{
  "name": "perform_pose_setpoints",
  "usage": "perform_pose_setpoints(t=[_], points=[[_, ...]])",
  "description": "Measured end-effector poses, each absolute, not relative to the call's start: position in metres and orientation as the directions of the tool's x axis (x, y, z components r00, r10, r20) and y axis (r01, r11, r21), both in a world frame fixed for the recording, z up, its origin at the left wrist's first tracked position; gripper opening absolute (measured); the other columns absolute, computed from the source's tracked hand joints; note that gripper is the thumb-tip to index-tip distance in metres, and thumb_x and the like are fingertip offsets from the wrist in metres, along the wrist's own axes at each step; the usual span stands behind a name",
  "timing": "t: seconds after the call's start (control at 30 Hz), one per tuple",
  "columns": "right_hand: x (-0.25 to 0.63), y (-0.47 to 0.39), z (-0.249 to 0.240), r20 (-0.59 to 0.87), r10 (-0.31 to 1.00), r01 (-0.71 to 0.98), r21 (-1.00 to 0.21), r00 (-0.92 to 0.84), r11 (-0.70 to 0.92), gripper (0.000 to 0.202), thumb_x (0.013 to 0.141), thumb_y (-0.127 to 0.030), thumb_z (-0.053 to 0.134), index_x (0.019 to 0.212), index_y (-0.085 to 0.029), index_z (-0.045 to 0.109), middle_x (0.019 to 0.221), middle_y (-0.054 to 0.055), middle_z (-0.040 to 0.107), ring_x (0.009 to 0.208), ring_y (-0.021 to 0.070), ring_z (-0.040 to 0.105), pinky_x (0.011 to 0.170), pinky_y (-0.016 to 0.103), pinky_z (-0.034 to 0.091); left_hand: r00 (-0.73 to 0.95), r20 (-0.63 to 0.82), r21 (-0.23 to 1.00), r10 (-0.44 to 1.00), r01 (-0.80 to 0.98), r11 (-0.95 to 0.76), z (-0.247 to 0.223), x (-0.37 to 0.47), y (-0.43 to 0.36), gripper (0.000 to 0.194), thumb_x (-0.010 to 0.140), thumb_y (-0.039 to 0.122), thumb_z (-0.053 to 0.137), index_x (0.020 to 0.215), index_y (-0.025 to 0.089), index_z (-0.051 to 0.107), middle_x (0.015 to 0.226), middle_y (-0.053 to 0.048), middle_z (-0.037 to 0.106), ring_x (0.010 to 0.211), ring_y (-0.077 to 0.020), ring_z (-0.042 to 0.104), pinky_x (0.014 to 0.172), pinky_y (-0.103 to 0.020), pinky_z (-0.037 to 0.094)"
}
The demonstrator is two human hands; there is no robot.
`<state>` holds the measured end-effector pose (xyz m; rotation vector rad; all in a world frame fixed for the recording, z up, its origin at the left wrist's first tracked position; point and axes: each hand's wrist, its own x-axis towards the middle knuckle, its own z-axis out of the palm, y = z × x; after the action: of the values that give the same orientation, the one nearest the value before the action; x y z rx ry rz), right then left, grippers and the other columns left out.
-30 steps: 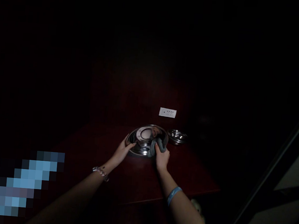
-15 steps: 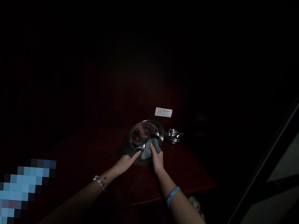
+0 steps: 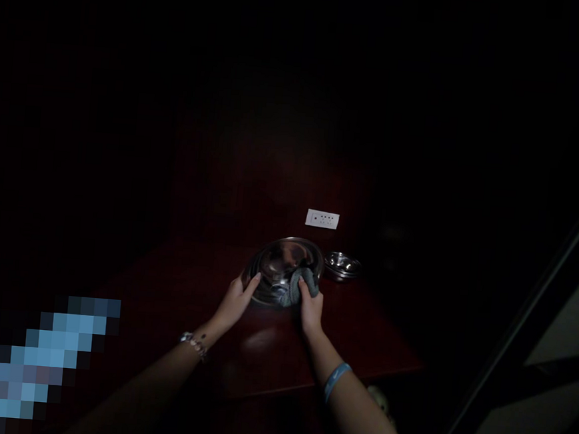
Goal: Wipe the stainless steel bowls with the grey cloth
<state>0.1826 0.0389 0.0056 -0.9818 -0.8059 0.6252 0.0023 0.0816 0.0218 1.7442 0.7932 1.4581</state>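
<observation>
A shiny metal bowl [image 3: 286,260] is held tilted above the dark red table, its inside facing me. My left hand [image 3: 235,300] grips its lower left rim, thumb on the inner side and the other fingers hidden beneath. My right hand [image 3: 310,305] holds a grey-green cloth [image 3: 294,289] against the bowl's lower right rim, with the thumb on top of the cloth. Just right of the bowl, a small stack of metal bowls [image 3: 342,265] stands on the table.
The dark red table [image 3: 360,336] reaches back to a dark wall with a white socket panel [image 3: 322,219]. A dark-framed panel [image 3: 561,332] slants along the right side. Below the table's right front edge a pale object [image 3: 378,398] is partly visible.
My left hand has shifted left and up along the rim, away from the cloth. The bowl and my right hand with the cloth appear slightly further right.
</observation>
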Motion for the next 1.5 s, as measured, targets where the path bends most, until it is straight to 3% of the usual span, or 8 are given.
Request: perform_pose_setpoints(t=[0.23, 0.37, 0.6, 0.83, 1.0, 1.2, 1.3, 1.5], points=[[0.178, 0.038, 0.008, 0.28, 0.81, -0.243, -0.859, 0.515, 0.451, 0.052, 0.069, -0.048, 0.074, 0.107, -0.013, 0.072, 0.106, 0.009, 0.075, 0.099, 0.023, 0.069, 0.088, 0.031, 0.052, 0.539, 0.353, 0.836, 0.765, 0.185, -0.516, 0.016, 0.009, 0.059, 0.058, 0.078, 0.054, 0.062, 0.124, 0.019, 0.064, 0.13, -0.006, 0.065, 0.128, -0.0258, 0.055, 0.114, -0.041, 0.035], [0.174, 0.035, 0.009, 0.316, 0.851, -0.228, -0.871, 0.419, 0.436, 0.048, 0.069, -0.047, 0.074, 0.104, -0.014, 0.073, 0.105, 0.008, 0.075, 0.099, 0.0232, 0.069, 0.091, 0.033, 0.051, 0.397, 0.248, 0.885, 0.884, 0.278, -0.373, 0.007, 0.007, 0.068, 0.054, 0.08, 0.056, 0.056, 0.119, 0.02, 0.067, 0.129, -0.006, 0.065, 0.131, -0.0257, 0.052, 0.115, -0.039, 0.034], [0.171, 0.036, 0.005, 0.284, 0.917, -0.238, -0.905, 0.278, 0.353, 0.046, 0.069, -0.048, 0.074, 0.104, -0.018, 0.073, 0.108, 0.006, 0.074, 0.102, 0.0221, 0.068, 0.095, 0.033, 0.05, 0.304, 0.287, 0.903, 0.908, 0.23, -0.362, -0.006, 0.011, 0.085, 0.054, 0.078, 0.059, 0.054, 0.111, 0.019, 0.07, 0.123, -0.008, 0.069, 0.13, -0.0265, 0.054, 0.114, -0.04, 0.035], [0.18, 0.042, 0.004, 0.286, 0.833, -0.056, -0.934, 0.473, 0.353, 0.048, 0.069, -0.051, 0.071, 0.097, -0.012, 0.075, 0.094, 0.008, 0.076, 0.089, 0.0236, 0.07, 0.079, 0.03, 0.053, 0.233, 0.493, 0.863, 0.838, -0.007, -0.505, 0.01, 0.008, 0.092, 0.054, 0.073, 0.052, 0.062, 0.112, 0.015, 0.066, 0.12, -0.011, 0.071, 0.116, -0.0279, 0.063, 0.105, -0.043, 0.046], [0.189, 0.044, 0.003, 0.311, 0.71, 0.041, -0.928, 0.632, 0.37, 0.046, 0.07, -0.05, 0.07, 0.096, -0.012, 0.076, 0.093, 0.009, 0.077, 0.091, 0.0248, 0.07, 0.078, 0.03, 0.053, 0.093, 0.606, 0.784, 0.79, 0.098, -0.613, 0.023, -0.003, 0.09, 0.044, 0.082, 0.049, 0.059, 0.111, 0.016, 0.062, 0.111, -0.011, 0.072, 0.104, -0.0258, 0.068, 0.095, -0.041, 0.051], [0.182, 0.036, 0.005, 0.219, 0.802, -0.162, -0.917, 0.555, 0.363, 0.055, 0.07, -0.052, 0.07, 0.106, -0.011, 0.073, 0.097, 0.01, 0.076, 0.086, 0.023, 0.07, 0.071, 0.029, 0.054, 0.269, 0.606, 0.767, 0.748, 0.051, -0.64, 0.018, 0.009, 0.073, 0.066, 0.081, 0.045, 0.062, 0.138, 0.017, 0.045, 0.14, -0.011, 0.056, 0.129, -0.0229, 0.053, 0.112, -0.039, 0.039], [0.177, 0.035, 0.005, 0.194, 0.856, -0.204, -0.924, 0.479, 0.323, 0.057, 0.068, -0.053, 0.071, 0.105, -0.01, 0.073, 0.093, 0.01, 0.076, 0.078, 0.0228, 0.07, 0.064, 0.03, 0.053, 0.451, 0.491, 0.807, 0.745, 0.086, -0.584, 0.012, 0.014, 0.071, 0.06, 0.08, 0.046, 0.059, 0.133, 0.017, 0.053, 0.14, -0.009, 0.058, 0.133, -0.0247, 0.05, 0.116, -0.042, 0.033], [0.18, 0.042, 0.003, 0.274, 0.834, -0.081, -0.932, 0.479, 0.353, 0.046, 0.067, -0.049, 0.074, 0.094, -0.012, 0.075, 0.091, 0.009, 0.077, 0.085, 0.0225, 0.07, 0.076, 0.031, 0.053, 0.359, 0.423, 0.877, 0.832, 0.068, -0.475, 0.012, 0.009, 0.079, 0.06, 0.075, 0.044, 0.055, 0.127, 0.014, 0.056, 0.131, -0.013, 0.064, 0.129, -0.0288, 0.053, 0.114, -0.045, 0.034]])
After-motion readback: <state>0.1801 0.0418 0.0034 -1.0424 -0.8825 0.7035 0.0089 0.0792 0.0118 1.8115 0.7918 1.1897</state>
